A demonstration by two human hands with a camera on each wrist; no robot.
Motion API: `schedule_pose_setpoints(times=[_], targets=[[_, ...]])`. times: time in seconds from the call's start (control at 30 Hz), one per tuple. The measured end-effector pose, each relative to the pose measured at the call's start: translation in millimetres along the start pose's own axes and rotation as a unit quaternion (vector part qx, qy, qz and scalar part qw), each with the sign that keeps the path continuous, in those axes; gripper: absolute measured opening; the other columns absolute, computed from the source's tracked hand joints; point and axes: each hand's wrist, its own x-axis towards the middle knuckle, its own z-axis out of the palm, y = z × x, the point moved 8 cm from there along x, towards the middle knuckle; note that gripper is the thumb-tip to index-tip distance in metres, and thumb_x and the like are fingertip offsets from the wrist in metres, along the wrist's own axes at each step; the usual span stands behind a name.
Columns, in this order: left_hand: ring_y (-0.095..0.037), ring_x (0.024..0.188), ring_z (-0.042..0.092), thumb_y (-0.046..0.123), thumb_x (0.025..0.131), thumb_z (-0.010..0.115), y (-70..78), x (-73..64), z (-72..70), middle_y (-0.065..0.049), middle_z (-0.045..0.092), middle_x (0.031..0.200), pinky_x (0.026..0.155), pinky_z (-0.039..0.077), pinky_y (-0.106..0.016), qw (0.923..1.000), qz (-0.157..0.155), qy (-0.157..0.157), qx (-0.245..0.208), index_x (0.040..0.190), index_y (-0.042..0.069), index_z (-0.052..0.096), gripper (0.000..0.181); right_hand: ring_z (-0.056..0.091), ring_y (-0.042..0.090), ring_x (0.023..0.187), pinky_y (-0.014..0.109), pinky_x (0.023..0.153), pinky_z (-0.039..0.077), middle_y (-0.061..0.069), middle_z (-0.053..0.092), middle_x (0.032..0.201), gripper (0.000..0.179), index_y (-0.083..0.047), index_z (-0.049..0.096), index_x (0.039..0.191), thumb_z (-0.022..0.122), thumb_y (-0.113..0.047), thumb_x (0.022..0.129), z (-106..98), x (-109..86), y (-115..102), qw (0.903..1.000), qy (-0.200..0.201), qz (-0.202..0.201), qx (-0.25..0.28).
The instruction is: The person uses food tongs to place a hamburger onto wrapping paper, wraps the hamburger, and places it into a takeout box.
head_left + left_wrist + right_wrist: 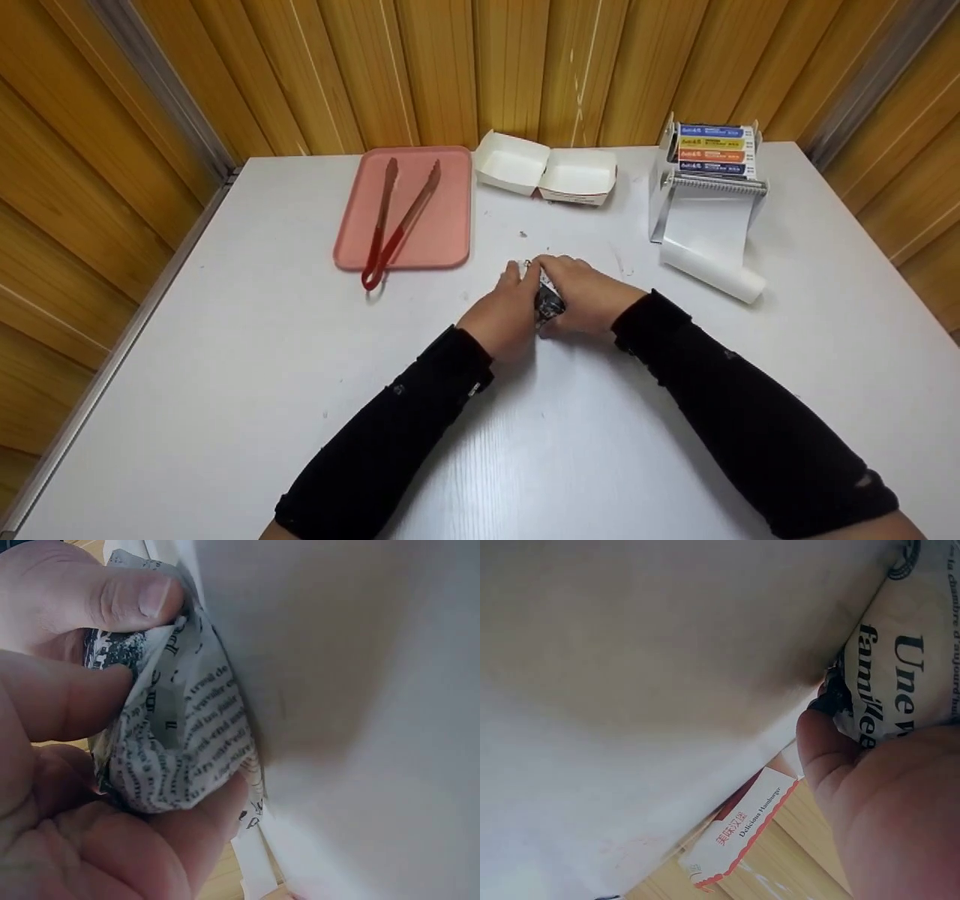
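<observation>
Both hands meet over the middle of the white table, around a small bundle [550, 301] wrapped in paper with black newspaper-style print. My left hand [508, 315] grips its left side, and the left wrist view shows the fingers curled about a folded, crumpled end of the wrapping paper [202, 720]. On the other side my right hand [592, 296] holds the bundle, thumb against the paper. Large black lettering on the wrapper [907, 682] shows in the right wrist view. Whatever the paper encloses is hidden. The bundle sits close over the tabletop.
A pink tray [349, 244] at the back left bears red-handled tongs [386, 240]. Beside it lies an unfolded white hamburger box [577, 176]. At the back right, a rack [660, 195] holds several coloured cartons; a white paper roll [712, 274] hangs out in front. A wood-panelled wall stands behind.
</observation>
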Motion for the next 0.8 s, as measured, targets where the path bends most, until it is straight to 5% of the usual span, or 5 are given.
schedule_pose_setpoints(times=[0.13,0.3,0.6,0.8], targets=[[-0.041,0.162,0.015,0.035,0.104,0.060,8.1,-9.3,4.4,-0.031,0.004,0.174,0.123,0.040,-0.043,0.9990,-0.002,-0.001,0.045,0.170,0.007,0.007,0.089,0.044,0.040,0.148,0.055,0.125,0.033,0.018,0.050,0.155,0.083,-0.010,0.044,0.151,0.088,-0.025,0.082,0,0.5,0,0.9999,-0.001,0.002,-0.014],[-0.043,0.163,0.013,0.048,0.099,0.064,26.7,-23.5,7.4,-0.029,0.011,0.174,0.134,0.016,-0.045,0.9905,0.037,0.008,0.132,0.168,0.002,0.017,0.096,0.046,0.041,0.146,0.056,0.123,0.036,0.021,0.051,0.153,0.080,-0.005,0.041,0.153,0.083,-0.025,0.088,0,1.1,2,0.9997,0.002,0.002,-0.024],[-0.051,0.155,0.030,0.043,0.097,0.068,30.0,-27.8,4.3,-0.025,0.022,0.173,0.123,0.040,-0.048,0.9877,0.050,0.033,0.145,0.167,0.008,0.026,0.089,0.042,0.045,0.148,0.057,0.124,0.034,0.025,0.046,0.158,0.083,-0.001,0.036,0.156,0.078,-0.029,0.090,-1,0.2,2,0.9995,0.002,0.001,-0.032],[-0.053,0.156,0.027,0.040,0.096,0.068,26.7,-28.2,3.8,-0.025,0.017,0.174,0.117,0.047,-0.052,0.9874,0.065,0.008,0.144,0.167,0.016,0.032,0.083,0.048,0.039,0.145,0.055,0.121,0.039,0.018,0.052,0.153,0.082,-0.008,0.043,0.150,0.084,-0.035,0.085,0,2.2,4,0.9996,-0.001,0.022,-0.020]])
